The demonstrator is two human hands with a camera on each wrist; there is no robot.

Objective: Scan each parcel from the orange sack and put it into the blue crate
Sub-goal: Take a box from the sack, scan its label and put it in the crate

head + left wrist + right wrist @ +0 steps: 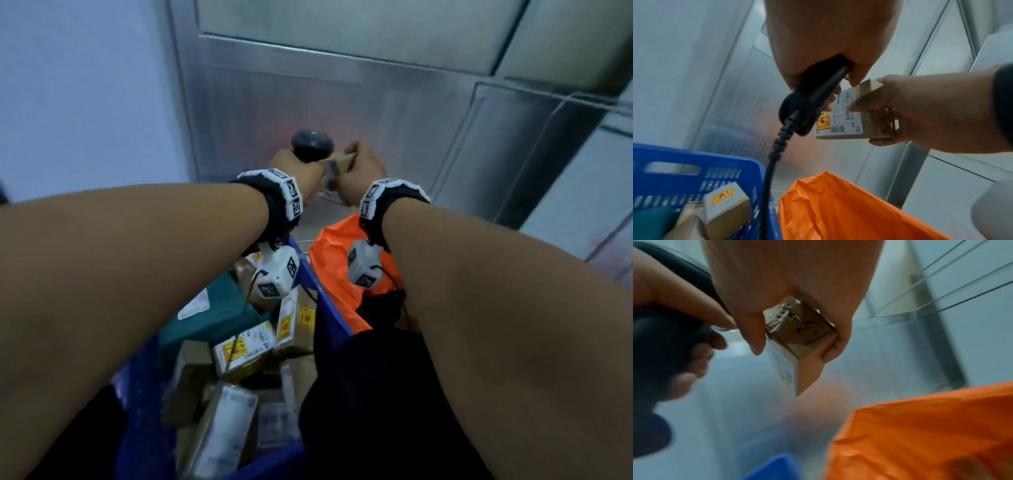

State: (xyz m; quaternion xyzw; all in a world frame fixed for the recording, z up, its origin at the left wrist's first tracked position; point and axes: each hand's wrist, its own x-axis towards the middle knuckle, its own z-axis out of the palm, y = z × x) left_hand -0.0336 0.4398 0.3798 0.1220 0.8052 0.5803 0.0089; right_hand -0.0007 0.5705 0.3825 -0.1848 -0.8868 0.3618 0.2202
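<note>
- Left hand point(294, 168) was wrapped round the handle of a black scanner point(312, 144); scanner head pointed away from the person, a green light showing on top.
- In the left wrist view a black cable point(774, 155) ran down from the scanner's butt, passing the crate's right wall.
- Right hand point(363, 171) gripped a small brown parcel point(846, 113), thumb across the labelled face, fingers curled round the back and lower edge.
- Parcel was held up in the air just beside the scanner, above the gap between crate and sack; its white label with barcodes and a yellow sticker faced the scanner side.
- Right wrist view showed handwriting on the parcel's brown end face; illegible through blur.
- Blue crate point(329, 308) sat lower left, holding many parcels: brown boxes with white labels and yellow stickers, plus a dark green package point(212, 308).
- Orange sack point(339, 260) stood touching the crate's right side.
- Metal panels point(342, 96) formed the backdrop.
</note>
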